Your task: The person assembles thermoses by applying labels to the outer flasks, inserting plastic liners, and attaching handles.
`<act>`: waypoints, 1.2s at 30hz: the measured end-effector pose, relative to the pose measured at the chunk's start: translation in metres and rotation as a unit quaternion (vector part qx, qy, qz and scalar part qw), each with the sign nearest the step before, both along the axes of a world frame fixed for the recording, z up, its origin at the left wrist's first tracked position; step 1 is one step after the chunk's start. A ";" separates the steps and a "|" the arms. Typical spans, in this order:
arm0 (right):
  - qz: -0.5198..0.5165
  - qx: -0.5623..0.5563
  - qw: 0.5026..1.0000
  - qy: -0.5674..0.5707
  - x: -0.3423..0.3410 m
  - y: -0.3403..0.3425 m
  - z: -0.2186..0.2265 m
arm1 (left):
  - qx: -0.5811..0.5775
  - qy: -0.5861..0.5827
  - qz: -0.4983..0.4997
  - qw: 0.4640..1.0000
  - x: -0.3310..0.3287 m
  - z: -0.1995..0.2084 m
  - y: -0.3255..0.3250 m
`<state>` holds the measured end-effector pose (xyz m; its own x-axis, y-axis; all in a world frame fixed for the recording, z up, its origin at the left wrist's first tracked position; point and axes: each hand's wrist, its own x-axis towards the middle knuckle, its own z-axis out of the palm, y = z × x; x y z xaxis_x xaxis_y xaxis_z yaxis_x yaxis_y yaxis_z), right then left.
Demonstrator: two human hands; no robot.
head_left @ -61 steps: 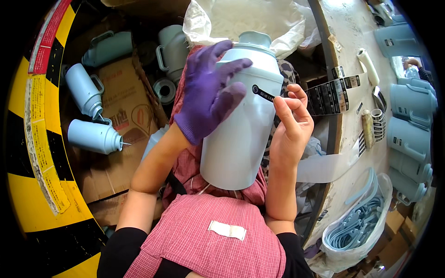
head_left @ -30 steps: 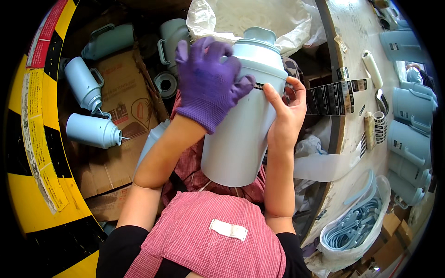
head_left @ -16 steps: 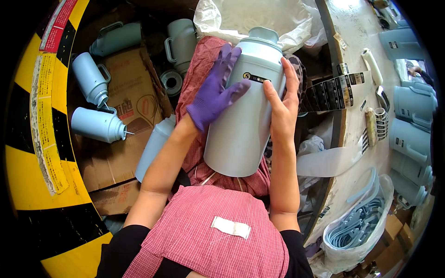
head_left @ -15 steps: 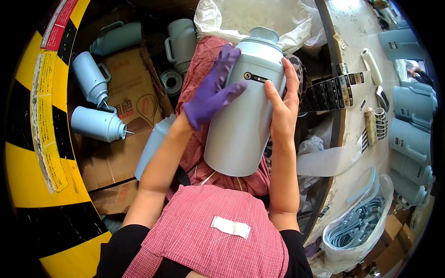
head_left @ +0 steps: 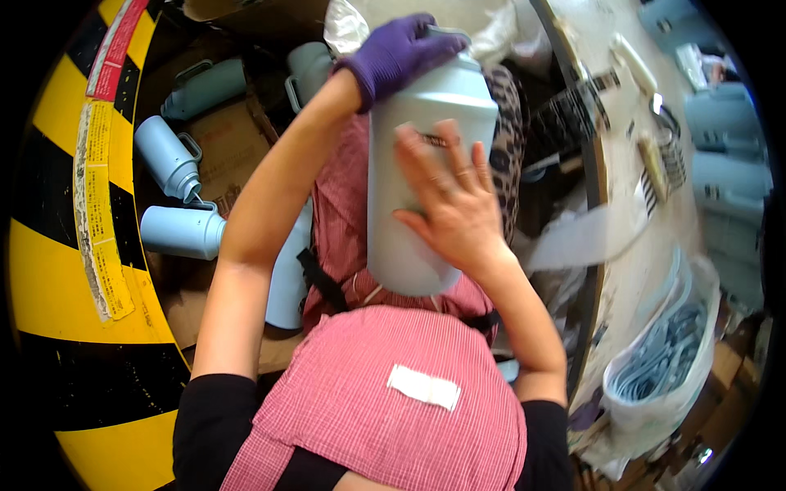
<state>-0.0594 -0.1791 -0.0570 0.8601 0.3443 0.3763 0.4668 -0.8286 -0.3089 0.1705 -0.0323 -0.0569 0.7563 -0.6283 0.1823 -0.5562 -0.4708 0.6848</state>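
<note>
A pale-blue thermos flask body [head_left: 409,233] stands on my lap, its neck pointing away from me. In a purple glove, my left hand [head_left: 401,53] grips the flask's neck end, with the fingers bent over the top. My bare right hand [head_left: 454,192] lies flat on the flask's front, fingers spread. Its fingertips partly cover a small dark label [head_left: 434,141]. Below my left forearm, another blue flask body [head_left: 286,282] rests against my lap. My red checked apron [head_left: 344,196] lies under the held flask.
At left, several blue handled flasks [head_left: 168,155] lie on cardboard beside a yellow-and-black striped edge [head_left: 90,303]. The right-hand workbench [head_left: 589,319] bears a label strip [head_left: 561,114], tools and more flasks [head_left: 725,119]. Near it sits a plastic bag of blue handles [head_left: 659,352].
My left hand has moved from the flask's upper side onto its neck. My right hand has gone from the right edge to flat on the front, over the label. The view has shifted slightly.
</note>
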 end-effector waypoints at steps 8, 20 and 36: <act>0.065 0.278 0.956 0.070 -0.166 -0.072 -0.031 | -0.233 0.172 -0.158 0.944 -0.057 0.090 0.066; -0.788 0.347 0.494 0.119 -0.436 -0.096 -0.145 | -0.184 0.205 -0.107 0.955 -0.067 0.098 0.077; -0.517 0.370 0.769 -0.063 -0.261 -0.117 0.073 | -0.193 -0.254 0.084 0.944 -0.058 -0.028 0.105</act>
